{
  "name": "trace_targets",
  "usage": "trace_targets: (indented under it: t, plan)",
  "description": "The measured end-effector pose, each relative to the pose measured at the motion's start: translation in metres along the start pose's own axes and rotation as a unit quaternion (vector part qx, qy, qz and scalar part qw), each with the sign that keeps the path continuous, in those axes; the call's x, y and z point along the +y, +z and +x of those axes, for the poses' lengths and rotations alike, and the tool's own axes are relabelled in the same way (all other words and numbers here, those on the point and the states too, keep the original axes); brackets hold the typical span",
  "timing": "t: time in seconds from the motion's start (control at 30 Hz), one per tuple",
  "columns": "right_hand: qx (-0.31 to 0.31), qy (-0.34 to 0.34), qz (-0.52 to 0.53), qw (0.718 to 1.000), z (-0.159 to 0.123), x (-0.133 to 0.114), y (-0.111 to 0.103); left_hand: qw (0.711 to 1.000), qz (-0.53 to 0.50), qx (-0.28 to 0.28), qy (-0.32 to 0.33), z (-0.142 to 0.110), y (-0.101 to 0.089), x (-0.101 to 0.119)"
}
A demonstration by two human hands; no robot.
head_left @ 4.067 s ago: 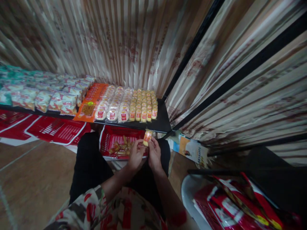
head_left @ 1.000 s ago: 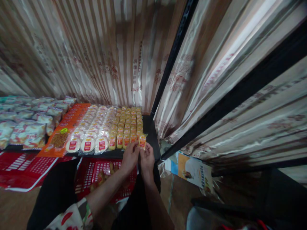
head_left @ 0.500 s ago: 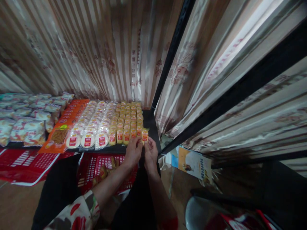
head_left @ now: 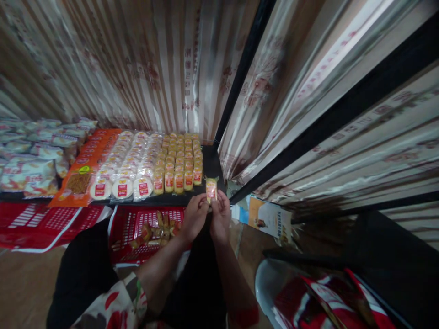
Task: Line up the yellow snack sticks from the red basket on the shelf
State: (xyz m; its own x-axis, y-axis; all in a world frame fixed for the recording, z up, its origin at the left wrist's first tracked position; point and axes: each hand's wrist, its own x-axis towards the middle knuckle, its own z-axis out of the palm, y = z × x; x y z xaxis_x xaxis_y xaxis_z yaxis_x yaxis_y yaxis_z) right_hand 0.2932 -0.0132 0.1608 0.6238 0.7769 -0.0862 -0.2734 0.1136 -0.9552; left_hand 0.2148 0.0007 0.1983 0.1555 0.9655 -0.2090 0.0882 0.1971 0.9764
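A small yellow wrapped snack cake (head_left: 211, 186) with a red label stands upright between my hands, just in front of the black shelf (head_left: 213, 161). My left hand (head_left: 196, 215) has its fingers closed on the lower left of the packet. On the other side my right hand (head_left: 220, 215) pinches it, thumb in front. Matching yellow snack cakes (head_left: 179, 182) fill tight rows on the shelf to the left of my hands. Below my left forearm, several similar packets (head_left: 161, 228) lie in a red basket (head_left: 120, 224).
Left of the yellow rows are round white packets (head_left: 122, 187), orange bags (head_left: 77, 183) and white snack bags (head_left: 30, 176). Black metal posts (head_left: 236, 91) stand before a pleated curtain (head_left: 164, 68). Another red basket (head_left: 37, 224) is at left. A pale tub with red packages (head_left: 318, 297) sits at lower right.
Both hands have drawn back towards me with the snack cake, away from the front of the yellow rows. More of the red basket shows as the view has shifted.
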Motion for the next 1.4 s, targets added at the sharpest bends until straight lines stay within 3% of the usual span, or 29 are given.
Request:
trace_targets:
  t: [0.1,0.2,0.4,0.5,0.67,0.83,0.93,1.03,1.17,1.4]
  plan:
    - [-0.017,-0.011,-0.036,0.999,-0.007,-0.007,-0.005,0.996,-0.08,-0.022,-0.04,-0.006,0.004,0.004]
    - [-0.036,-0.037,-0.09,0.995,-0.012,-0.013,-0.006,0.991,-0.126,-0.014,-0.033,-0.008,0.006,0.007]
    - [-0.06,-0.231,-0.226,0.944,-0.017,-0.031,-0.008,0.987,-0.162,0.008,-0.023,-0.005,0.012,0.015]
    - [-0.092,-0.22,-0.212,0.948,-0.018,-0.039,-0.014,0.978,-0.207,-0.006,-0.036,-0.008,0.014,0.021]
    - [-0.03,-0.172,-0.211,0.962,-0.014,-0.036,-0.018,0.97,-0.234,-0.014,-0.065,-0.011,0.015,0.024]
    - [-0.031,-0.158,-0.223,0.961,-0.008,-0.03,-0.02,0.97,-0.233,-0.016,-0.06,-0.008,0.023,0.028]
    - [-0.029,-0.198,-0.273,0.941,-0.008,-0.034,-0.025,0.972,-0.225,-0.007,-0.065,-0.006,0.035,0.03]
    - [-0.018,-0.252,-0.346,0.904,-0.011,-0.038,-0.031,0.978,-0.199,0.004,-0.061,-0.005,0.043,0.027]
    - [-0.038,-0.255,-0.393,0.883,-0.018,-0.035,-0.03,0.992,-0.122,0.004,-0.026,-0.002,0.035,0.019]
    - [-0.049,-0.197,-0.315,0.927,-0.009,-0.018,0.0,0.995,-0.102,0.005,-0.022,0.011,0.011,0.029]
